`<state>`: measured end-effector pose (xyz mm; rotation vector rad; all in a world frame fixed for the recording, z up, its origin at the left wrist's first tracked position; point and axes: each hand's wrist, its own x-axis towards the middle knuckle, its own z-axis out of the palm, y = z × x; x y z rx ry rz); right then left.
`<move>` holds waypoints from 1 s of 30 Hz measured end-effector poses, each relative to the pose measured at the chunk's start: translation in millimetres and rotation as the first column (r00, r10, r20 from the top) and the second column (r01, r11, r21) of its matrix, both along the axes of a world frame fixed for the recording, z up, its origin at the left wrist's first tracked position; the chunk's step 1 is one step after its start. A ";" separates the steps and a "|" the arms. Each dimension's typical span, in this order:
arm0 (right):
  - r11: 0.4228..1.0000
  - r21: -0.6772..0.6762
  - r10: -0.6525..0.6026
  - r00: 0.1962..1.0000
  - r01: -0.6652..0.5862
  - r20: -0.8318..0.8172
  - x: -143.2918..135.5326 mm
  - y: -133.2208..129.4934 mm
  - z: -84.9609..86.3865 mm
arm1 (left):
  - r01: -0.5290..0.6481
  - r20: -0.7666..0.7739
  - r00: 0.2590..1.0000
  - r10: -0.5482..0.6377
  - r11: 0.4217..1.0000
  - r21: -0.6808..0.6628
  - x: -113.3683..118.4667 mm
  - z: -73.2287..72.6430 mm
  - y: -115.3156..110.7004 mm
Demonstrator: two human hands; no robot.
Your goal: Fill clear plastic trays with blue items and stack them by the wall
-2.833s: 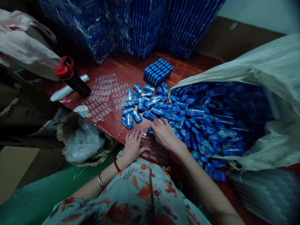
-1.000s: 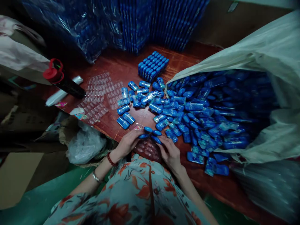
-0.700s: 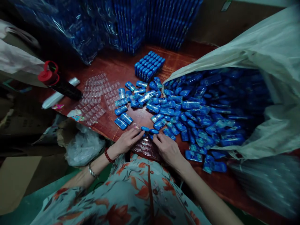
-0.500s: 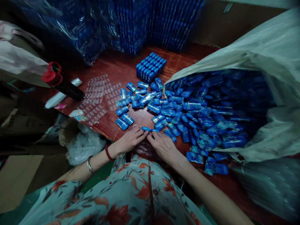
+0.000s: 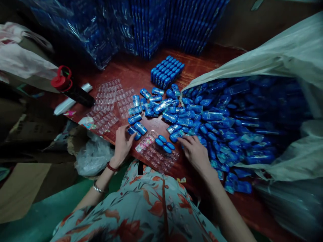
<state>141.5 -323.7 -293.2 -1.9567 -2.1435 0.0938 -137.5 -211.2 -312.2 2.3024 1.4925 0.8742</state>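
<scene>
My left hand (image 5: 123, 143) has its thumb and fingers around the edge of a blue packet (image 5: 134, 133) on the left. My right hand (image 5: 196, 152) reaches to another blue packet (image 5: 176, 135), fingertips at its right end. Between my hands lies a clear moulded tray (image 5: 158, 153) with a pink printed patch at its left. Several blue pieces (image 5: 167, 149) stand on edge in the tray's upper right part. Beyond it, many shiny blue packets (image 5: 165, 106) lie loose.
A white sack (image 5: 252, 57) spills blue packets on the right. A block of blue pieces (image 5: 167, 70) stands farther back, before tall wrapped stacks (image 5: 151, 27). Clear trays (image 5: 107, 97) and a red-lidded bottle (image 5: 75, 90) are on the left of the red table (image 5: 121, 69).
My hands have parted from the middle, left hand to the left packets, right hand to the right ones. The tray and the blue pieces in it are now uncovered. The view has shifted slightly.
</scene>
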 end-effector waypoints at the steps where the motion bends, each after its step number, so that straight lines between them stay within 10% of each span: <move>1: 0.997 -0.059 0.057 0.997 -0.054 0.045 1.3 8.2 0.5 | -0.011 -0.020 1.000 0.011 1.000 -0.029 -4.4 -0.6 4.2; 6: 0.962 -0.208 0.226 0.942 -0.175 0.250 -8.4 43.0 -0.5 | 0.356 -0.343 0.854 -0.391 0.920 -0.162 -14.7 9.7 16.0; 13: 1.000 0.026 0.001 0.990 0.002 -0.140 9.9 30.9 1.3 | 0.267 -0.612 0.737 -0.286 0.956 -0.125 -15.2 12.8 15.0; 16: 0.937 0.062 -0.242 0.765 0.345 -0.597 5.0 -8.1 11.5 | 0.219 -0.557 0.802 -0.216 0.974 -0.062 -24.2 2.0 11.7; 19: 0.937 -0.117 -0.279 0.505 0.329 -0.816 -23.7 -42.1 16.5 | 0.180 -0.421 0.890 -0.175 0.983 -0.027 -33.5 -6.7 8.1; 24: 0.993 0.080 -0.015 0.770 0.086 -0.637 -64.0 -48.1 -4.5 | 0.086 -0.161 0.983 -0.083 0.996 0.014 -34.4 -16.1 0.7; 30: 0.963 0.259 0.143 0.963 -0.081 -0.230 -42.9 -40.8 -29.1 | -0.145 0.142 0.979 0.144 0.989 -0.004 -29.0 -11.5 -30.6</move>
